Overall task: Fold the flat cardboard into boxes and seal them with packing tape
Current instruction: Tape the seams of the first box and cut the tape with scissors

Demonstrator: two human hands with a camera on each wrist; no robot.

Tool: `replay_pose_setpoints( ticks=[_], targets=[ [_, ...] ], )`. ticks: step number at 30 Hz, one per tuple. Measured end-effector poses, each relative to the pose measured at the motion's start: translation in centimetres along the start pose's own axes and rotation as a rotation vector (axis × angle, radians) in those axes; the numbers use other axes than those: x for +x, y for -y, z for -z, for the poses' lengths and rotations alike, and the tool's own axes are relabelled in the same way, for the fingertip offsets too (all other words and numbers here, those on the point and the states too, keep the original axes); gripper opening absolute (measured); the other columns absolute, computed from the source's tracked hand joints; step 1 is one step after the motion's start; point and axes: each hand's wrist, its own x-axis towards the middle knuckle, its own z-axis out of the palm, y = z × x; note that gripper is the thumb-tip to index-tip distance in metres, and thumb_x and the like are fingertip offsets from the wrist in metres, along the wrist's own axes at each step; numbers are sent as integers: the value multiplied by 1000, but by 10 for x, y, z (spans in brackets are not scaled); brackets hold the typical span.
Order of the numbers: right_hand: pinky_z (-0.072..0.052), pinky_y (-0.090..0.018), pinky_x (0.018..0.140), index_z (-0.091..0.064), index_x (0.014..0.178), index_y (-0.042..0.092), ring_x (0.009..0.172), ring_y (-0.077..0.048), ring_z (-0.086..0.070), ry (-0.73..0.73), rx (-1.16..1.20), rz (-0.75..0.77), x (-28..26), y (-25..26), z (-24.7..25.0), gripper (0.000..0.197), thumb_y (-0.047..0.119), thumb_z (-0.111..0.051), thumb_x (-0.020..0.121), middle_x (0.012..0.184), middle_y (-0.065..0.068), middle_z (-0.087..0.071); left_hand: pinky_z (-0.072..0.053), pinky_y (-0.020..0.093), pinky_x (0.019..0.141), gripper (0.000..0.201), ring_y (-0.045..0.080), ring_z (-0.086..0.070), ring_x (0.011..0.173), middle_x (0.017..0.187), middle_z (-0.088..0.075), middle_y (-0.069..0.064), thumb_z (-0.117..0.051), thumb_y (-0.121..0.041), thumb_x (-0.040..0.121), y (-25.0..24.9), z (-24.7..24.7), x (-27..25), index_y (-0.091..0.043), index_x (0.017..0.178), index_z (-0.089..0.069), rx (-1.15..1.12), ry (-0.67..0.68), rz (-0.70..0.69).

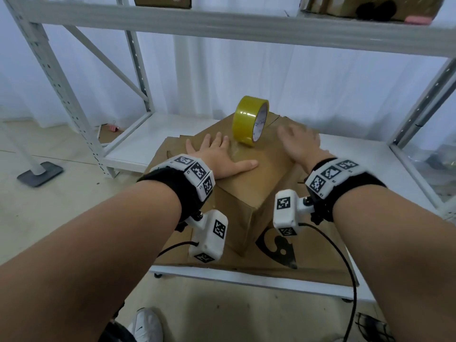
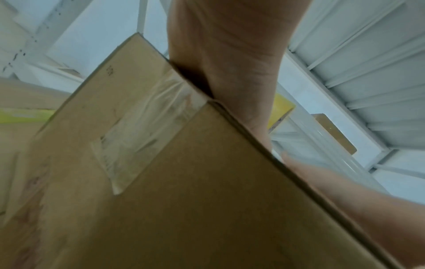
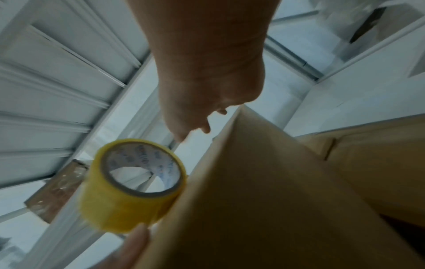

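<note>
The white shelf (image 1: 357, 154) carries a layer of flat cardboard (image 1: 318, 253) along its front edge, and on that stands the folded box (image 1: 246, 191), one corner turned toward the front edge. A strip of clear tape (image 2: 147, 131) already runs over the top edge and down one side, as the left wrist view shows. The yellow tape roll (image 1: 249, 120) stands on its rim on the box top, toward the back edge of the shelf, between the two hands. The left hand (image 1: 219, 156) lies flat on the box top with fingers straight and spread, pressing down and gripping nothing. The right hand (image 1: 299, 144) is blurred, its fingers loose and open over the right part of the top, holding nothing. The step in hand looks like smoothing the seal: it would go best with a firm flat palm run along the seam toward the edges, and the free-standing roll steadied so it does not roll off.
</note>
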Motion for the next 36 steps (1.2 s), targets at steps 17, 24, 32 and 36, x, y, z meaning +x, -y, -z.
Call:
replay_pose_setpoints(
  ticks=[17, 24, 32, 36],
  targets=[
    [-40, -45, 106, -26, 151, 15, 132, -35, -39, 12, 222, -93, -50, -3, 3, 69, 30, -54, 90, 150, -15, -28, 0, 51, 119, 105, 38, 8, 146, 160, -1, 18, -46, -83, 73, 3, -10, -27, -24, 153, -13, -191, -51, 16],
    [-17, -52, 117, -29, 149, 19, 146, -32, -16, -99, 28, -115, -17, -11, 11, 76, 49, -53, 84, 158, -13, -19, -7, 54, 118, 107, 31, 8, 147, 160, -3, 13, -47, -84, 56, 58, 18, 7, -33, 149, -31, -206, -35, -115],
    [-31, -56, 109, -38, 142, 28, 130, -35, -39, -119, 223, -126, 3, -18, 4, 88, 71, -62, 70, 140, -10, -36, -54, 47, 89, 101, 30, -52, 118, 147, -36, 3, -66, -70, 71, 66, 7, 25, -40, 151, -12, -690, -46, 174],
    [-31, -54, 109, -39, 143, 23, 132, -35, -33, -205, 232, -141, -15, -6, 7, 82, 65, -61, 76, 141, -11, -34, -34, 42, 111, 99, 27, -38, 136, 153, -33, 2, -66, -71, 71, 67, 17, 19, -29, 151, -24, -672, -132, 159]
  ],
)
